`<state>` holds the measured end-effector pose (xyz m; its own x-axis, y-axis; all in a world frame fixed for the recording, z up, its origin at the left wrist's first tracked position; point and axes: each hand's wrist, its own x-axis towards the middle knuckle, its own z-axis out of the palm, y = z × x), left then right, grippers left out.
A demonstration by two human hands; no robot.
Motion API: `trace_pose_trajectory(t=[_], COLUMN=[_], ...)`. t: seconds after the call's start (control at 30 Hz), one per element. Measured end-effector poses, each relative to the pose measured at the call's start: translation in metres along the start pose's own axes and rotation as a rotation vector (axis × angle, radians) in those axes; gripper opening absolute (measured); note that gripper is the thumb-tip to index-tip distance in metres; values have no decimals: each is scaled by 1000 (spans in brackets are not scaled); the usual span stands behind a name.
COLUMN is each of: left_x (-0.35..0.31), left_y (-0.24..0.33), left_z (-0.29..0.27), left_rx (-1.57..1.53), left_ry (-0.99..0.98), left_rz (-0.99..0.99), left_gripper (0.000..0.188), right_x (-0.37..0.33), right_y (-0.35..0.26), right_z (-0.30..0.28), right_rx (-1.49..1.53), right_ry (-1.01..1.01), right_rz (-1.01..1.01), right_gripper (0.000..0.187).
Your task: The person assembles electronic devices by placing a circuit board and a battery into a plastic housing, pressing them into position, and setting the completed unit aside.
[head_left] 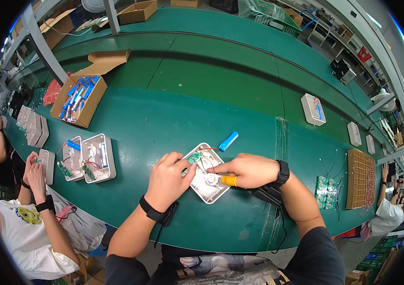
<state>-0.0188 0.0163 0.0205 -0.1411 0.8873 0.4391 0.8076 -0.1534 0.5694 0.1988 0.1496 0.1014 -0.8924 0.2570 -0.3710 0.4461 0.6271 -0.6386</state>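
Observation:
A white plastic housing (216,195) lies open side up before me, tilted on the bench. At its upper left, a small green circuit board (195,157) sits under the fingertips of my left hand (168,178), whose fingers close on it and the housing's edge. My right hand (254,171) reaches in from the right with its index finger stretched over thin wires inside. A yellow cover, like a finger cot (229,181), is on its thumb, beside a round white part (212,178). Red wire links the board to a blue battery (229,141) outside the housing.
Two more housings (108,176) with boards and batteries stand left, near a co-worker's hands (34,173). A cardboard box (88,107) holds blue batteries. Right lie circuit boards (326,192) and a divided brown tray (359,178). Another housing (313,110) sits far right.

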Motion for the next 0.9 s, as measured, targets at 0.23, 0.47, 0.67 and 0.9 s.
trace_pose_trajectory(t=[0.23, 0.47, 0.67, 0.9], left_x=[1, 0, 0, 0], left_y=[-5, -5, -4, -5], left_z=[1, -1, -1, -1], left_rx=[-7, -17, -7, -12], left_ry=[0, -7, -6, -10], left_rz=[48, 48, 42, 51], left_gripper=[13, 12, 13, 12], right_x=[5, 12, 10, 19], right_y=[9, 14, 21, 25], right_z=[-4, 14, 8, 24], right_rx=[-65, -155, -126, -217], right_ry=[137, 275, 201, 365], right_rz=[2, -47, -90, -172], right_gripper=[29, 18, 17, 13])
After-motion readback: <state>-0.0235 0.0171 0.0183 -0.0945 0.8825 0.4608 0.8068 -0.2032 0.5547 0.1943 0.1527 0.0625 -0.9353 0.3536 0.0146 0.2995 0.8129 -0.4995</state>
